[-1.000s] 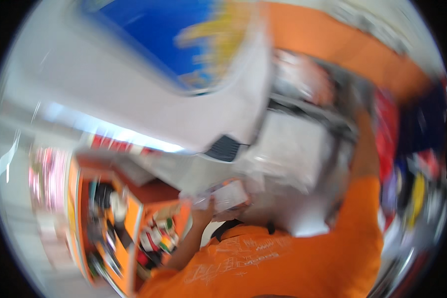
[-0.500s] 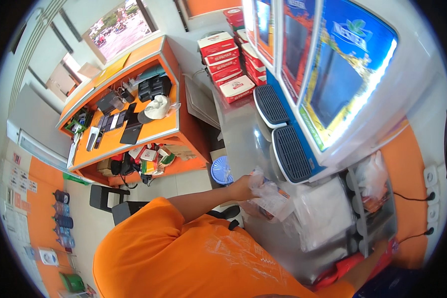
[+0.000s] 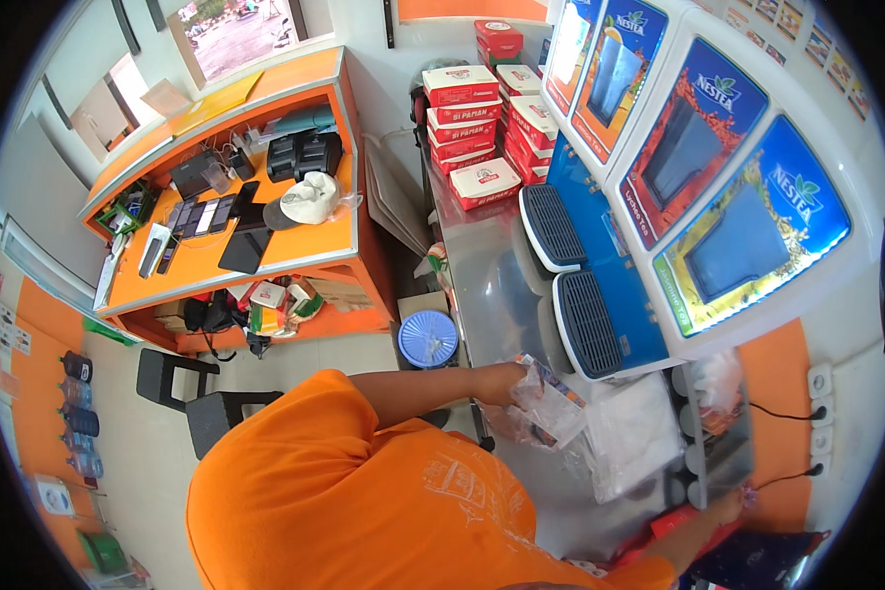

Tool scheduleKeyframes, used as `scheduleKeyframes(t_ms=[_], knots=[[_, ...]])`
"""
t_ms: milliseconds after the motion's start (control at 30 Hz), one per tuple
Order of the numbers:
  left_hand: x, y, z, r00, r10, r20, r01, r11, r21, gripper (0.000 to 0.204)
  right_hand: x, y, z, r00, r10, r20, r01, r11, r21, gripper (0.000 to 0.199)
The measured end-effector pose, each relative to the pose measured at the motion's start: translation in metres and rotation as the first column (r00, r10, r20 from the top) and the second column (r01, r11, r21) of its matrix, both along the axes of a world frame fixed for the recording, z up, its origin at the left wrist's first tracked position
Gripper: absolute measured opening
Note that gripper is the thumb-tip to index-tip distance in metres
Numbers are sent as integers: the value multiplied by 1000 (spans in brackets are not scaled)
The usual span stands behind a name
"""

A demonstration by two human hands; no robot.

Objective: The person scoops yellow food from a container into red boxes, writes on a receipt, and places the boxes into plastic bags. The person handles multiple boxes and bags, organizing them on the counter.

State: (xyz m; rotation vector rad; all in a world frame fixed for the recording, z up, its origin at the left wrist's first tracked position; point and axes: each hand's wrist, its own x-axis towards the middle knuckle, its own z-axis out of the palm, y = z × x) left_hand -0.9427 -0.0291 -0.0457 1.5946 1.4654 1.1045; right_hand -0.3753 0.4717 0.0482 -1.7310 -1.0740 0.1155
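My left hand [image 3: 501, 382] is closed on a clear plastic bag [image 3: 551, 408], which hangs over the metal counter [image 3: 492, 285]. Printed, partly orange and dark contents show through it; their kind is unclear. Just right of the bag lies a stack of clear plastic bags [image 3: 634, 438]. Toward the lower right, my right hand [image 3: 726, 506] reaches beside a red bag or cloth [image 3: 674, 521]. Its fingers are drawn together at a small pinkish thing [image 3: 749, 496], too small to name. A dark blue folded item [image 3: 757, 560] lies below that hand.
A drink dispenser [image 3: 659, 128] with black drip trays [image 3: 587, 324] stands on the counter's far right. Red and white boxes [image 3: 462, 123] are stacked behind. A clear-walled organizer [image 3: 718, 442] sits near the wall sockets [image 3: 822, 413]. Left are a blue-lidded bin [image 3: 428, 339] and an orange desk [image 3: 315, 251].
The view has shifted, showing more of the dispenser. My left hand still grips the plastic bag, now turned a little. My right hand has drawn slightly back, and more of the dark blue item shows.
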Motion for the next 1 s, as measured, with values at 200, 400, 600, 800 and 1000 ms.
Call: scheduleKeyframes(t_ms=[200, 400, 600, 800, 1000], knots=[[11, 8, -22, 998, -63, 16, 59, 984, 165, 45, -108, -167, 32, 955, 294, -40, -220, 793, 568, 21], [-48, -20, 18, 981, 29, -194, 38, 943, 331, 40, -353, -362, 11, 425, 620, -659, -697, 689, 198, 22], [-56, -16, 55, 983, 125, -131, -54, 892, 449, 39, -408, -395, 7, 224, 586, -779, -890, 449, 82, 17], [-55, -9, 45, 997, 75, 29, -80, 896, 437, 47, -423, -413, -2, 234, 583, -778, -937, 347, -21, 19], [-59, -10, 53, 994, 91, -55, -73, 959, 274, 42, -430, -423, -3, 157, 541, -827, -965, 263, -11, 15]])
